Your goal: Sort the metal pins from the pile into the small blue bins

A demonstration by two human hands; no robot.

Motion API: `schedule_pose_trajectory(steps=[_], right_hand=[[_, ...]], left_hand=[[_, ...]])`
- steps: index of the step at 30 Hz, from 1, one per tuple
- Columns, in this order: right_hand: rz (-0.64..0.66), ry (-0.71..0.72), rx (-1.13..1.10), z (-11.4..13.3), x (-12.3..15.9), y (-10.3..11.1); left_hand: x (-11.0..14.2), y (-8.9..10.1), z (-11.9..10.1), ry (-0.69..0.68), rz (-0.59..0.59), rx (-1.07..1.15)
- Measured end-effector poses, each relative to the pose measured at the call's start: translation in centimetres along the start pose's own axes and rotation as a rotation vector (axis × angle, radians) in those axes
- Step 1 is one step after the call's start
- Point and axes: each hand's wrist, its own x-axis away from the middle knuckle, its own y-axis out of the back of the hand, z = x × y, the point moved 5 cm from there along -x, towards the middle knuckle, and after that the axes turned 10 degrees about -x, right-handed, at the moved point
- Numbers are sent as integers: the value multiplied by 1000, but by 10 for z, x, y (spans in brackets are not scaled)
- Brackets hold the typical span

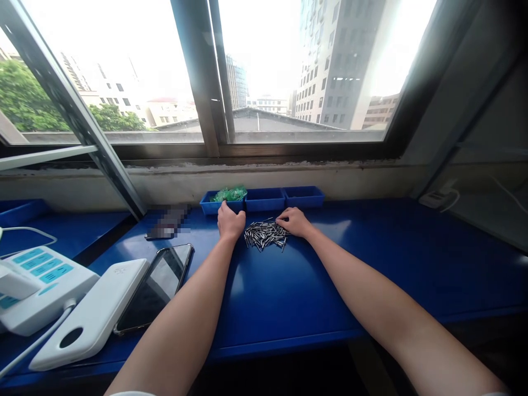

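A pile of small, thin metal pins [264, 235], silvery and dark, lies loose on the blue tabletop. My right hand [296, 223] is at the pile's right edge, thumb and fingertips pinched together; anything between them is too small to make out. To the left of the pile, my left hand [231, 223] is closed in front of a blue bin [212, 208] that holds crumpled green plastic [229, 194]. What the left fingers hold, if anything, is hidden. Two more blue bins, a middle one [264, 201] and a right one [306, 198], stand beside it in a row.
Left of my left arm lie a black phone [159, 286], a white power bank [93, 311] and a white power strip [49, 286] with a cable. A blurred dark object [168, 221] lies behind them. A metal frame post [105, 148] rises at left before the window.
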Motion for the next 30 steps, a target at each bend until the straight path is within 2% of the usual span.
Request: schedule_pose_trajectory(steps=[2, 5, 11, 15, 17, 20, 24, 27, 30], right_hand=[[-6, 7, -2, -2, -2, -1], [-6, 26, 4, -1, -4, -2], [-48, 105, -25, 15, 1, 2], [-16, 189, -47, 28, 2, 0], [-33, 202, -43, 31, 2, 0], [-87, 177, -84, 33, 3, 3], [-143, 117, -350, 32, 5, 8], [-136, 105, -557, 31, 5, 10], [-158, 79, -614, 28, 5, 12]], left_hand=[[6, 2, -8, -82, -59, -78], [13, -2, -21, -244, -62, -138], [29, -11, -41, -581, 46, -71], [39, -15, -49, -730, 140, -81], [42, -15, -52, -759, 162, -85], [41, -12, -54, -723, 131, -121], [38, -10, -52, -661, 101, -186], [36, -10, -50, -641, 95, -175], [36, -11, -49, -652, 84, -141]])
